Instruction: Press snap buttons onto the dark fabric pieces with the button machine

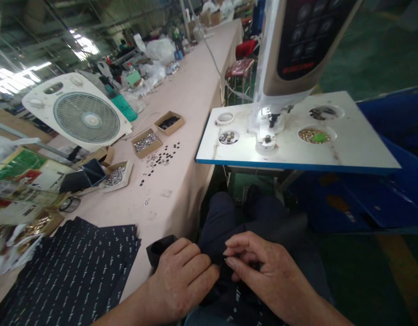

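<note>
Black cloth with white printed lettering (238,301) lies across my lap, and a dark fold of it (158,246) sticks out beside my left hand. The fingers of my left hand (183,280) are curled closed over this cloth. Close by on the right, my right hand (263,267) pinches with thumb and forefinger above the cloth. A tiny glint shows at those fingertips, too small to name. Ahead of my knees stands a snap-pressing machine (268,122) with a white tabletop (239,156).
Left, a cloth-covered table (182,181) bears a stack of printed black cloth pieces (76,267), a box of silvery snap parts (146,142), a box of black parts (170,122), loose snap parts (163,156) and a box fan (87,117). Blue bins (375,194) stand to the right.
</note>
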Tool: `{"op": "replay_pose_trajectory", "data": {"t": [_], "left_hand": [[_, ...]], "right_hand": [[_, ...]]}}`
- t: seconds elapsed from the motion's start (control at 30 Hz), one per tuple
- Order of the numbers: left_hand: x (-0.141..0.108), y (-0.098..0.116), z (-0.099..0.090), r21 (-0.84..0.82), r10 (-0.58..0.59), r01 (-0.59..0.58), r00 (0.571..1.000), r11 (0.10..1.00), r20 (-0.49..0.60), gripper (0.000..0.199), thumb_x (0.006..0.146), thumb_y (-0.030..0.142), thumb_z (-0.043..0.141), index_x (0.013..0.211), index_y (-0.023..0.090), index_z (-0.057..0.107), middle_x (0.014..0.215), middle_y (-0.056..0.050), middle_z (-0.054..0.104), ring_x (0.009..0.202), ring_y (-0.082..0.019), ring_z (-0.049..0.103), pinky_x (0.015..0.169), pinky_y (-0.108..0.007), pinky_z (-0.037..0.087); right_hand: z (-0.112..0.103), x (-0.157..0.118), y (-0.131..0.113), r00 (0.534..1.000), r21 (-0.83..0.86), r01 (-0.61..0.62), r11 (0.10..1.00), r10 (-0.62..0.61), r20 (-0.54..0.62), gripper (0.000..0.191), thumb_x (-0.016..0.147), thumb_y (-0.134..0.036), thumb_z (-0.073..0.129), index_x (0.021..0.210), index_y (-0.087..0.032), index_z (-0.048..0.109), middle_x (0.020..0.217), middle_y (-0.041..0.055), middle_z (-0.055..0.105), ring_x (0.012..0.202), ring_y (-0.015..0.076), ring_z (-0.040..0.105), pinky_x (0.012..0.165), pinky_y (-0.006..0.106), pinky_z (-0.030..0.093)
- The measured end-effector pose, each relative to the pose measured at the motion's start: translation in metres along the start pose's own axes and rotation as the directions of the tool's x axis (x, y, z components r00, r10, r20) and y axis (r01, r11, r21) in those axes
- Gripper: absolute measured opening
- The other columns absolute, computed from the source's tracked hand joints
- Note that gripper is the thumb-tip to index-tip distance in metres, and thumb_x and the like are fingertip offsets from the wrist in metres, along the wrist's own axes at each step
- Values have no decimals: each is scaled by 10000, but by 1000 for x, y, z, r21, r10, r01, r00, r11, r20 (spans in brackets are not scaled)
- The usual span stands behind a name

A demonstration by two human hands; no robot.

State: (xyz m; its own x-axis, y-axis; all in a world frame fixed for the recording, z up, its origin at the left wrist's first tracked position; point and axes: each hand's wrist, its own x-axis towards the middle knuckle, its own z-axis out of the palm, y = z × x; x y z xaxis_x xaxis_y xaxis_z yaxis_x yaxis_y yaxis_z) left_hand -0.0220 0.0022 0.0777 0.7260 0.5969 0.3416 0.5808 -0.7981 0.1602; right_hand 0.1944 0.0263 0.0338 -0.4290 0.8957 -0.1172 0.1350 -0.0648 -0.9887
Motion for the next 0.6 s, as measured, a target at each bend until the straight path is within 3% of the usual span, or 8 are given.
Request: {"op": "replay_pose_trajectory", "data": {"t": [0.23,0.43,0.6], "left_hand": [[-5,3,-1,-14,13,-13,999,1000,34,134,941,98,527,997,115,647,786,-41,658,704,-167,517,650,-346,342],[-2,2,-1,-22,19,-18,1000,1000,19,132,947,94,524,992,108,647,782,-40,664,713,-166,545,645,-342,361],[-3,1,0,-36,1,-1,1000,999,10,132,953,102,523,998,111,646,796,-44,670,728,-165,549,654,-334,355]], "right_hand": [[2,-4,3,997,-84,81,993,-79,21,244,839,-122,665,1045,-251,685,860,-26,772,582,105,720,576,185,572],[3,-5,5,974,-180,225,958,-215,71,306,865,-100,660,1121,-266,663,938,-26,788,791,125,756,737,193,586],[4,-5,4,946,-269,320,908,-293,136,340,898,-81,615,1182,-267,637,991,-25,783,857,130,755,776,206,571]]}}
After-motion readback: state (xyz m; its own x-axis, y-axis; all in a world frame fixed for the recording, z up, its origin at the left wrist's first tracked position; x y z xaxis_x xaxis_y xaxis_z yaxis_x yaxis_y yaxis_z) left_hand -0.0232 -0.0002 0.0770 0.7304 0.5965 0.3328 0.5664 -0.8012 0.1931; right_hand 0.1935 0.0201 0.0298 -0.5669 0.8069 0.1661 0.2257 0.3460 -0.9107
